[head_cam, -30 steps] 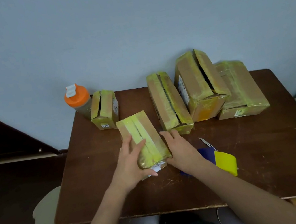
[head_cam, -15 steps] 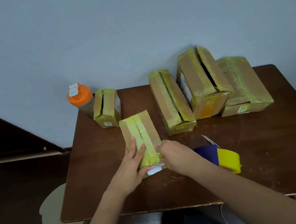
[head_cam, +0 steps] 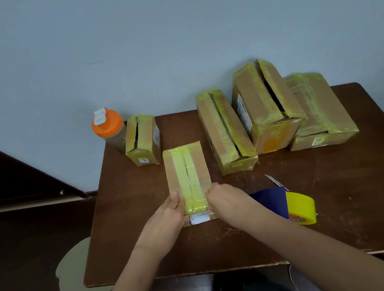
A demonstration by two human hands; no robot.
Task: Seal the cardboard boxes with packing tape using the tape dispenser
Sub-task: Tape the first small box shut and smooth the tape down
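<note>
Both hands, left and right, grip the near end of the box mid-counter, dispenser just right, bare counter toward the near edge.

Cardboard box (glossy tape), scuffed wood

Both your bare forearms reach forward and converge toward the middle. Your left hand lies palm down, its fingers extended forward and together. Your right hand mirrors it close beside, knuckles up, fingers curled inward.
</note>
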